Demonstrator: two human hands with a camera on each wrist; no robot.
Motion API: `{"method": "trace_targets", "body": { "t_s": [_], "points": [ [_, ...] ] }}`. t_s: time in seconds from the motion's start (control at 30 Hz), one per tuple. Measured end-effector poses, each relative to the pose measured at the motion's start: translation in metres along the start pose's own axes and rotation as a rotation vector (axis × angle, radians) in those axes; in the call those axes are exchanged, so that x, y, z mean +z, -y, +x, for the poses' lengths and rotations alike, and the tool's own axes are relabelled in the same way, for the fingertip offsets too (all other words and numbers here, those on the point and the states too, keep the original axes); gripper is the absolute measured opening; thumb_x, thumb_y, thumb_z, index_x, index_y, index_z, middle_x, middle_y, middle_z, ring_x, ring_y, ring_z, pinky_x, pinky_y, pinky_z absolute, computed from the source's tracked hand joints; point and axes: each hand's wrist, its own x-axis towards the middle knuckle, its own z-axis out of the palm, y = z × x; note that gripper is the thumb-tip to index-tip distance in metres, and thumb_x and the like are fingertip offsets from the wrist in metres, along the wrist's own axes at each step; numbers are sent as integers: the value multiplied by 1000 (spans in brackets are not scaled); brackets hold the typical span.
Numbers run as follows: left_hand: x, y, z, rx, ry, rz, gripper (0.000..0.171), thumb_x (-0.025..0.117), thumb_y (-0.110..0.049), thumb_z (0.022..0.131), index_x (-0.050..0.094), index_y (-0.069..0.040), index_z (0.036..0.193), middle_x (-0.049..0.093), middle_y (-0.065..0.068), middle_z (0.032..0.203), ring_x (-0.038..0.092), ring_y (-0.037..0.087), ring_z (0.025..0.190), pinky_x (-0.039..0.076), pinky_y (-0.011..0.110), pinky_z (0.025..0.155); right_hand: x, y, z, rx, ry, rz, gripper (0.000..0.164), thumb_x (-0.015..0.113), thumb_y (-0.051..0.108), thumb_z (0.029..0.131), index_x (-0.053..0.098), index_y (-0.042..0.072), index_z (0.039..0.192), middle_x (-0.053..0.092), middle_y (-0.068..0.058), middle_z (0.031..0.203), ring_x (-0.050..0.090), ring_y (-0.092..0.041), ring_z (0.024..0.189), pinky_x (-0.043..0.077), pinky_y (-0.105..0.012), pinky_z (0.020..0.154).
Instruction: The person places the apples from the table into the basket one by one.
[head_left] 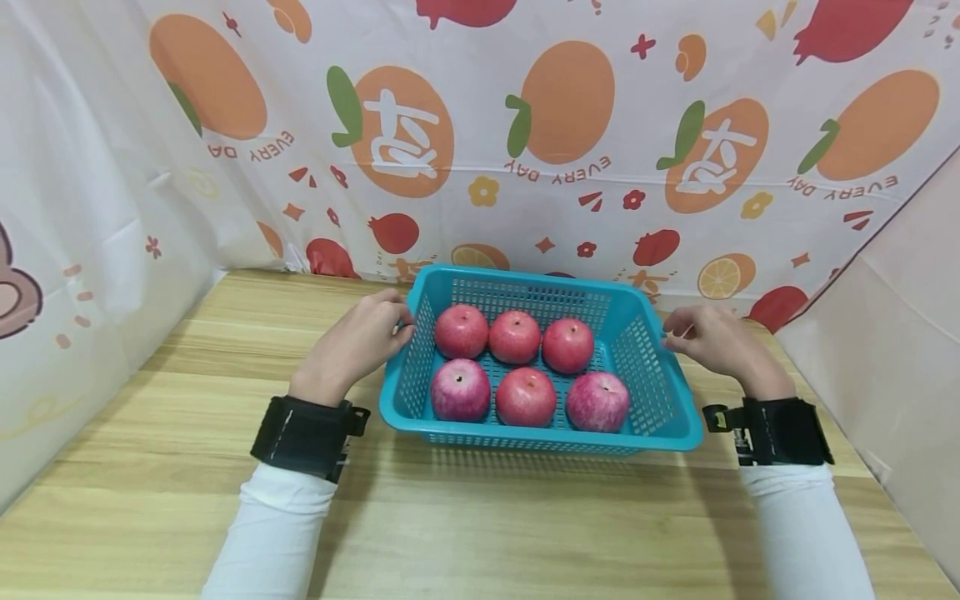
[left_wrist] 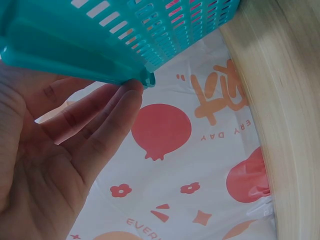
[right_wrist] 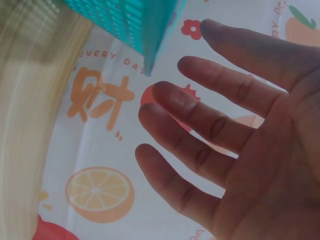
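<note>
A turquoise plastic basket (head_left: pixel 543 442) with slotted walls stands on the table, holding several red apples (head_left: pixel 514 337) in two rows. The nearer row includes darker, purplish streaked apples (head_left: pixel 597 402). At the basket's left end is my left hand (head_left: pixel 360 337); in the left wrist view its fairly straight fingers (left_wrist: pixel 107 112) reach up to the underside of the rim (left_wrist: pixel 75 67). Beside the right end is my right hand (head_left: pixel 716 340), holding nothing. The right wrist view shows its relaxed, spread fingers (right_wrist: pixel 200 122) just apart from the basket corner (right_wrist: pixel 152 50).
A light wood-grain table (head_left: pixel 510 517) lies under the basket. Behind it hangs a white cloth (head_left: pixel 480 167) printed with fruit, with more white cloth (head_left: pixel 90 167) along the left and a pale panel (head_left: pixel 900 333) at the right. Both wrists wear black straps (head_left: pixel 303 435).
</note>
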Motion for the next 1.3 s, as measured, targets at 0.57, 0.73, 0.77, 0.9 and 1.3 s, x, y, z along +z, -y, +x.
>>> {"method": "trace_targets", "body": {
  "t_s": [0.57, 0.73, 0.77, 0.9, 1.3],
  "points": [
    [-2, 0, 0, -12, 6, -10, 14, 67, -7, 80, 67, 2, 90, 56, 13, 88, 55, 22, 77, 55, 39, 69, 15, -9, -7, 16, -31, 120, 18, 63, 12, 83, 63, 0, 97, 65, -14, 84, 60, -24, 74, 55, -47, 64],
    [-2, 0, 1, -16, 6, -11, 14, 66, -7, 80, 67, 2, 90, 56, 13, 89, 55, 22, 78, 55, 39, 69, 20, -8, -12, 83, -50, 182, 24, 62, 13, 85, 60, -2, 104, 65, -15, 84, 61, -23, 73, 55, -47, 65],
    [-2, 0, 0, -16, 5, -11, 14, 66, -7, 80, 67, 2, 90, 56, 13, 89, 55, 22, 78, 55, 39, 69, 21, -7, -13, 94, -55, 192, 25, 61, 14, 85, 59, -2, 105, 65, -16, 84, 61, -23, 73, 55, -47, 66],
    [-3, 0, 0, -16, 5, -9, 13, 66, -7, 80, 67, 2, 89, 56, 13, 89, 55, 23, 78, 55, 39, 69, 24, -6, -15, 110, -80, 225, 27, 61, 15, 86, 58, -2, 106, 65, -16, 83, 60, -23, 72, 55, -47, 66],
    [-3, 0, 1, -15, 20, -2, 14, 66, -8, 80, 67, 2, 89, 55, 12, 88, 54, 22, 77, 55, 38, 69, 38, -14, -23, 97, -173, 270, 29, 60, 21, 87, 60, 1, 107, 65, -13, 87, 56, -22, 75, 51, -27, 60]
  ]
}}
